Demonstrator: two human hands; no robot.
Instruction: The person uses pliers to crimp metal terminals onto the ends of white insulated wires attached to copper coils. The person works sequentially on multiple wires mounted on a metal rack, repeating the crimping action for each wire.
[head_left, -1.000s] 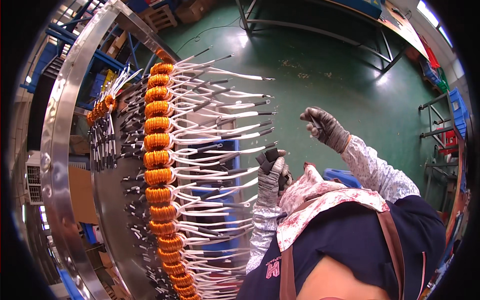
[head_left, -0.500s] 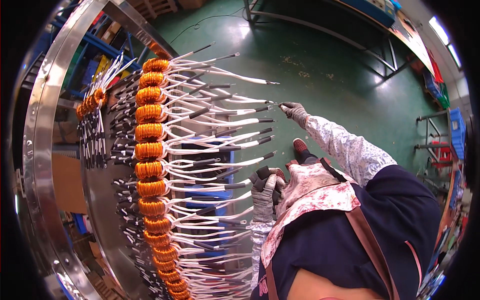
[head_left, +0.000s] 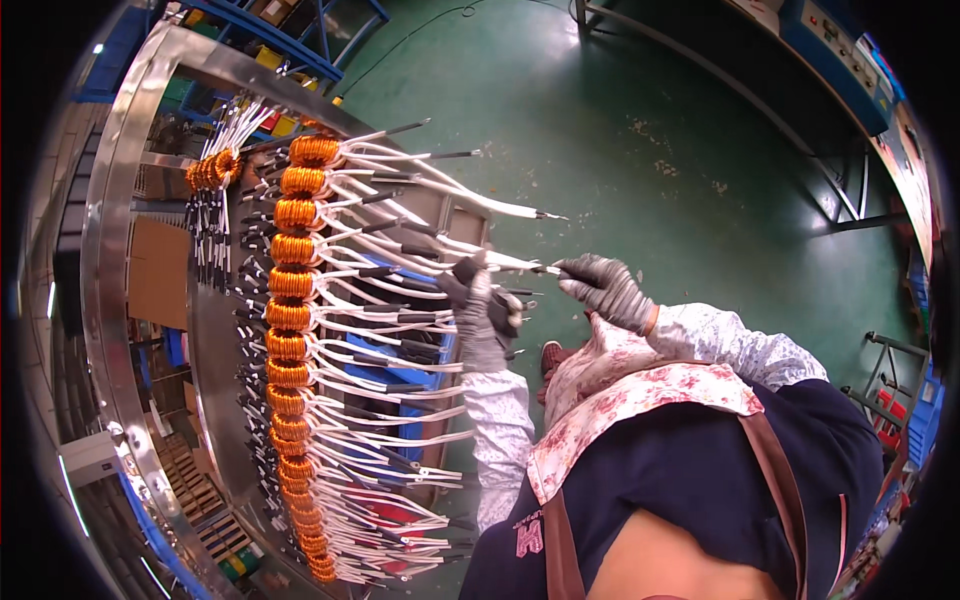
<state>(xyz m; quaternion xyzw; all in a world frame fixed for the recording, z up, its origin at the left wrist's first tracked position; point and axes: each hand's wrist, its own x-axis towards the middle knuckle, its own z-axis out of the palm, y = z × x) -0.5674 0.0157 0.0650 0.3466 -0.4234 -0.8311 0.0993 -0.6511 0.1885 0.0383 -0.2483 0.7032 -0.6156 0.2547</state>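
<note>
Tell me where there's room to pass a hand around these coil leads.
Free: above the green floor, right of the lead tips, where the right hand pinches one white lead. Crowded: between the orange coils and the left hand, leads fan out densely; also inside the steel ring.

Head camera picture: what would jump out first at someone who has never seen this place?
First, the curved column of orange wound coils on the big metal ring at left, each sprouting white sleeved leads that fan out to the right. Next, at centre, two grey-gloved hands: the right hand pinches the tip of one lead, and the left hand is among the leads. Behind lies a green floor.
</note>
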